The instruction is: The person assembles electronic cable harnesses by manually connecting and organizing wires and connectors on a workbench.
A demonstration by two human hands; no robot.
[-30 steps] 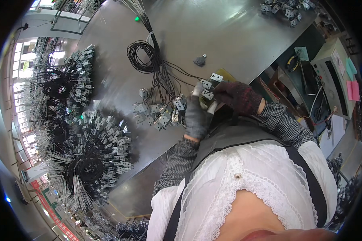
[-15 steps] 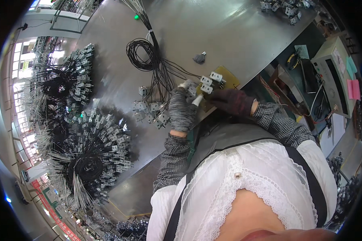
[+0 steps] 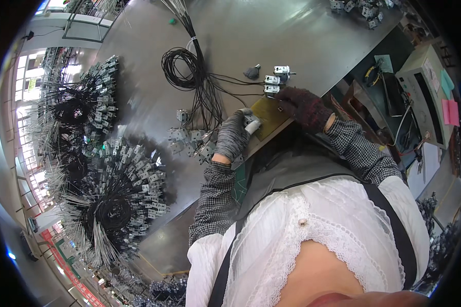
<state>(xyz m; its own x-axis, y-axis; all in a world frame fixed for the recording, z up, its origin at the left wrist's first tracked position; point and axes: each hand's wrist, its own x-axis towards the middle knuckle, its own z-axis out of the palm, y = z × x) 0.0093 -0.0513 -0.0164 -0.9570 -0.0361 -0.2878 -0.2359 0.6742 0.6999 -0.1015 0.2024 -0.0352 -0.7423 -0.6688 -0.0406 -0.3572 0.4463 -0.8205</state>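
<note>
3 metal boxes (image 3: 272, 80) now farther out, right fingers (image 3: 288, 96) curled, grip unclear; left fingers (image 3: 251, 127) around 1 half-hidden box (image 3: 250, 119).

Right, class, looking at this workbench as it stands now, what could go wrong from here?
The thin black cables run in loose strands past the left hand, so one could snag on its fingers and tangle. The yellow board lies close to the edge of the metal table, so a knock might push it off. The left hand seems to pinch a small silver block over that board, and it could slip.
</note>
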